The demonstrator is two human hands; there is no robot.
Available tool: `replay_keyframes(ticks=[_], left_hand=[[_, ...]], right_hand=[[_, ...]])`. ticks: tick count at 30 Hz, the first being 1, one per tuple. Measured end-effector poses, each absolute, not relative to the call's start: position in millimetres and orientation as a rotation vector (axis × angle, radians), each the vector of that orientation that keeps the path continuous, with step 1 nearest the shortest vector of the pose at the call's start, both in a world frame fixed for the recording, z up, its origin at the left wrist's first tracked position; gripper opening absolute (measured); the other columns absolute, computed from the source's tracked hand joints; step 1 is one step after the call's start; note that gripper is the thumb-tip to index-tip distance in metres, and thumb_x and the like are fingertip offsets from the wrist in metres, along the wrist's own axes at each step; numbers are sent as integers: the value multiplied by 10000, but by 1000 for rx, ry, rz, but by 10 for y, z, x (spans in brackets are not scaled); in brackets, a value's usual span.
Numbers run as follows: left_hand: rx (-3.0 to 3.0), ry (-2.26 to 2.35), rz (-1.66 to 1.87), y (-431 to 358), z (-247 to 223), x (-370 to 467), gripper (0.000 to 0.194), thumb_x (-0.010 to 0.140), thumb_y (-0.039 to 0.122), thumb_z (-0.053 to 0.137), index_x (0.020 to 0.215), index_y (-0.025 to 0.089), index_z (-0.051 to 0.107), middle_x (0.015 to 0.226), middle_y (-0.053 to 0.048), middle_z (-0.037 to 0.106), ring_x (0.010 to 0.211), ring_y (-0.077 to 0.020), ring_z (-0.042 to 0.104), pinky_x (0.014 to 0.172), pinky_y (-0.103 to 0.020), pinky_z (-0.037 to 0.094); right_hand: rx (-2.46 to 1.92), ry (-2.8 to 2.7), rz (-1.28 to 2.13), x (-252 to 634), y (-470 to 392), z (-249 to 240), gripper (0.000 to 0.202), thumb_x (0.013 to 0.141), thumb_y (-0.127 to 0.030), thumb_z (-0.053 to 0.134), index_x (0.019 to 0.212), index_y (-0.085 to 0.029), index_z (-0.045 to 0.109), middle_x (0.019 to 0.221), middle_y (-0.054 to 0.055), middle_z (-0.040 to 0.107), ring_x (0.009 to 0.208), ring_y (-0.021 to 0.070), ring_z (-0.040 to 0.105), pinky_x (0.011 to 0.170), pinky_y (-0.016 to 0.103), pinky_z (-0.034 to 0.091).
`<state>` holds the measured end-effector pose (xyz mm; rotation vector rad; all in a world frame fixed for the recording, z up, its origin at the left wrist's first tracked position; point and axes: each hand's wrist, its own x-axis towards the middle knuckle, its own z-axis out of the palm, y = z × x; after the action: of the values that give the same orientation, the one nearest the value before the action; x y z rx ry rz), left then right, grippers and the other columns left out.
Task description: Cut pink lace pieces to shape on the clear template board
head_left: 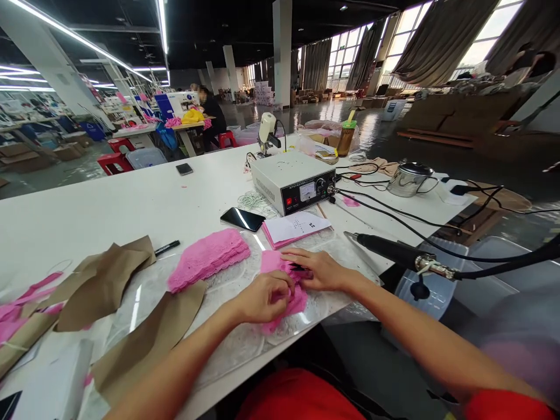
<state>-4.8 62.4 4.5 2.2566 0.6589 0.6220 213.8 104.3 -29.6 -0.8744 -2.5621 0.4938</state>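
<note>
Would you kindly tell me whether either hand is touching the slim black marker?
No, the slim black marker lies apart, while the left hand and right hand are on the crumpled pink fabric.

pink fabric [300, 298]; brown paper [153, 338]; white tabletop [87, 210]; black phone [238, 217]; red sleeve [503, 405]

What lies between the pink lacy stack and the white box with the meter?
In the head view, a black phone lies between the pink lacy stack and the white box, with pale tangled string nearer the box.
</note>
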Motion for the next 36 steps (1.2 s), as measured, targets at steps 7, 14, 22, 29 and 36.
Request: replay_keyframes(ticks=[7, 14, 22, 29, 36], left_hand=[[2372, 607, 593, 620, 49, -60, 131, 692, 88, 462, 608, 183, 495, 842, -55, 654, 784, -152, 579, 735, -256, 468], [2479, 632, 597, 569, 71, -73, 146, 765, 179, 483, 628, 191, 530, 834, -63, 663, 795, -182, 550, 806, -326, 429], [2280, 1537, 827, 528, -57, 105, 339, 842, 379, 582, 601, 198, 426, 629, -9, 527, 668, -167, 512, 683, -313, 392], [2043, 1842, 865, 590, -18, 265, 261, 765, 336, 646, 928, 201, 494, 885, -22, 575, 742, -183, 560, 639, -299, 406], [2078, 1733, 812, 573, 18, 166, 271, 745, 174, 558, 1013, 210, 538, 917, -39, 633, 831, -214, 604, 730, -333, 461]], right_hand=[[-746, -2465, 611, 2123, 1283, -379, 253, 763, -121, 569, 993, -170, 661, 1048, 87, 712, 934, 186, 669, 813, 300, 517], [-796, -2415, 651, 2123, 1318, -350, 189, 823, -178, 527, 960, -163, 656, 883, 62, 715, 784, 163, 641, 732, 281, 486], [-790, -2413, 569, 2010, 1371, -47, 239, 787, -132, 516, 968, -166, 668, 823, 48, 702, 694, 139, 595, 638, 243, 426], [-834, -2460, 493, 1918, 1306, 287, 174, 733, -129, 526, 833, -164, 664, 694, 14, 645, 590, 115, 497, 572, 238, 329], [-919, -2531, 412, 1925, 1260, 541, 99, 717, -154, 503, 687, -177, 594, 580, -19, 529, 539, 103, 396, 545, 255, 260]])
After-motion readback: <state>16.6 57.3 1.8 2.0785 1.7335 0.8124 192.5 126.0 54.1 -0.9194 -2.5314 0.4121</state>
